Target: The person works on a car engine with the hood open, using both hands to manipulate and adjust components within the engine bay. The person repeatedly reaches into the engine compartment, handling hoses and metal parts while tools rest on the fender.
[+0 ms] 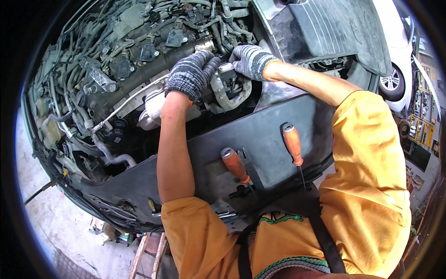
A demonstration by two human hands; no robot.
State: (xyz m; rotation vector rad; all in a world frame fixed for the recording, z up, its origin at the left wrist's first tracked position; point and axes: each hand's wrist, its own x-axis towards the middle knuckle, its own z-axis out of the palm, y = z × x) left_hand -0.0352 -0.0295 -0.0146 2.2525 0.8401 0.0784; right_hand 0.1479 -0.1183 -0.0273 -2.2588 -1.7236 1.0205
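Both hands wear grey-and-black knitted gloves over the engine (139, 51). My left hand (193, 74) has its fingers curled at a metal fitting (204, 46) near the top of a silver heat shield (153, 104); what they grip is hidden. My right hand (251, 63) is just right of it, fingers bent at the end of a pale metal part (226, 68) beside a curved hose (234, 100); what is inside the fingers cannot be made out. Two orange-handled screwdrivers (292, 142) and a dark pliers-like tool (249, 167) lie on the black front panel (209, 135) below my hands.
A large dark plastic cover (339, 32) lies at the upper right of the engine bay. Beyond stand a white car (399, 51) and yellow tool racks (420, 125). A wooden ladder (141, 260) is at lower left, on the pale floor (51, 223).
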